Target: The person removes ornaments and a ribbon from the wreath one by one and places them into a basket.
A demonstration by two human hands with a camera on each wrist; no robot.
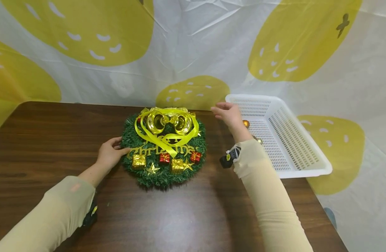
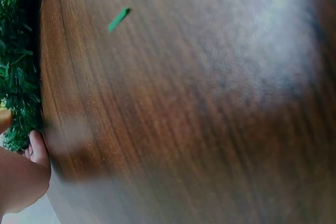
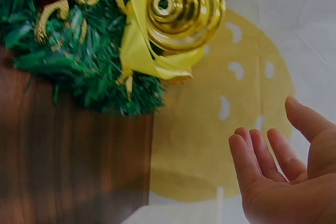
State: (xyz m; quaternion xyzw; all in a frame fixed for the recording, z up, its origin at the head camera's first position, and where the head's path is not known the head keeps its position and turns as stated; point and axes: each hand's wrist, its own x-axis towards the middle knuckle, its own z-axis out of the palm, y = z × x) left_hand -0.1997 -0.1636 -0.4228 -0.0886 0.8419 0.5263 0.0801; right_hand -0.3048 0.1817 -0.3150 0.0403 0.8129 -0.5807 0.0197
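Observation:
A green Christmas wreath (image 1: 162,180) lies on the table, dressed with two gold bells (image 1: 182,125), yellow ribbon (image 1: 155,139), gold lettering, stars and small red and gold gift boxes. My left hand (image 1: 110,154) grips its left edge, thumb on the upper side and fingers at the rim; in the left wrist view that hand (image 2: 23,177) shows at the lower left against the tinsel. My right hand (image 1: 229,114) hovers between the wreath and the basket, holding nothing. Its fingers are apart and loosely bent in the right wrist view, below the bell (image 3: 184,11).
At the right stands a white plastic basket (image 1: 306,147) with a copper-coloured ball (image 1: 246,123) and a gold bauble (image 1: 258,140) inside. A patterned cloth (image 1: 199,52) hangs behind the brown wooden table (image 1: 167,220). A green tinsel scrap (image 2: 119,19) lies near the wreath.

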